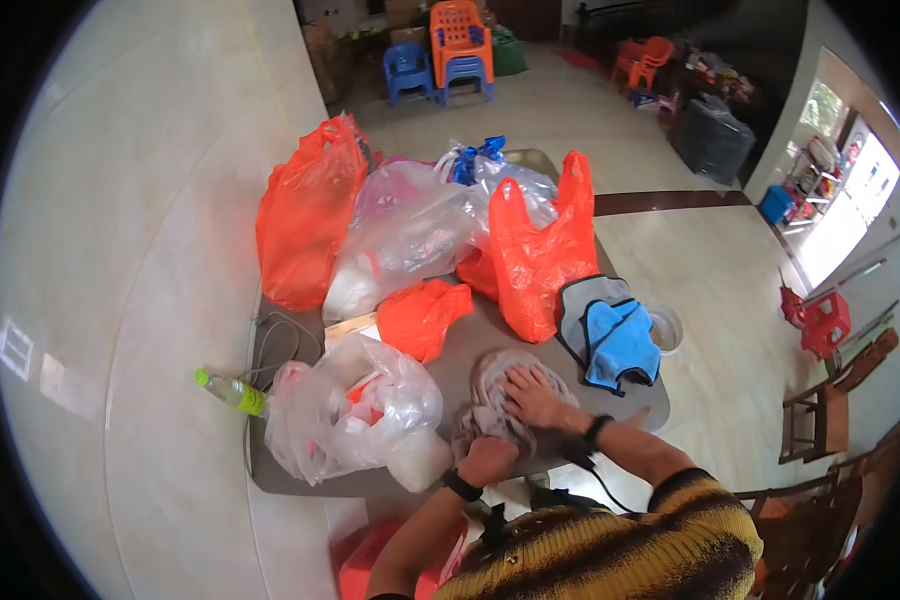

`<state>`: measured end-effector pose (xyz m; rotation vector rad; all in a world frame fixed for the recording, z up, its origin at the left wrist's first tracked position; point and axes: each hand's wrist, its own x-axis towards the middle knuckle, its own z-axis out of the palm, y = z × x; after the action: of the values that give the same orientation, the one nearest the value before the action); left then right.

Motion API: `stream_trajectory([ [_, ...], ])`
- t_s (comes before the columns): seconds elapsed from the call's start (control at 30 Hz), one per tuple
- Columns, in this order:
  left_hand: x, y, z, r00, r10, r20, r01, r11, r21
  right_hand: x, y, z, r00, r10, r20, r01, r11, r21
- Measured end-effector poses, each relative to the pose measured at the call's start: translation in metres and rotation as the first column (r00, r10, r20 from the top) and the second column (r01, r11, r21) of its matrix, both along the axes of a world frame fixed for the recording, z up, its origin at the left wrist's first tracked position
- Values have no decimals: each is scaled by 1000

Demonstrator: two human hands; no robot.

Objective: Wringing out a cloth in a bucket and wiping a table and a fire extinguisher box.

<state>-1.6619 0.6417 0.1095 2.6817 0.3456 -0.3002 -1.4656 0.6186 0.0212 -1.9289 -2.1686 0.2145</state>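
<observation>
A crumpled, greyish-pink cloth (487,382) lies bunched on the grey-brown tabletop (450,367) in front of me. My right hand (532,397) rests on its upper right part, palm down with the fingers somewhat spread. At the cloth's lower edge is my left hand (489,460), its fingers curled; whether they grip the fabric is hidden. Right of the cloth, a blue cloth with dark edging (621,341) overlaps a grey one (577,319). Clear plastic bags (352,412) with white and red contents stand to the left of my hands.
Red plastic bags (544,255) and clear bags (412,232) crowd the table's far half. A bottle with a green cap (232,394) lies at the left edge near a cable (296,322). A round container (666,330) is at the right edge. Below stands a red stool (375,559).
</observation>
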Motion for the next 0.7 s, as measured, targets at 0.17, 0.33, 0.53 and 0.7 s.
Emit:
stream_trajectory([
  [0.17,69,49,78,958,210,195,-202,978,-60,12,-89,38,997,-76,4,76,989,-129],
  [0.33,151,125,46,744,574,342,-511,819,-261,35,-4,17,981,-121,-151,98,984,-152],
  [0.53,186,192,-47,551,785,283,-592,607,-530,2,35,12,981,-178,-84,179,984,12],
  [0.7,230,215,-4,663,700,263,-701,705,-109,28,45,5,956,-239,-171,255,964,76],
])
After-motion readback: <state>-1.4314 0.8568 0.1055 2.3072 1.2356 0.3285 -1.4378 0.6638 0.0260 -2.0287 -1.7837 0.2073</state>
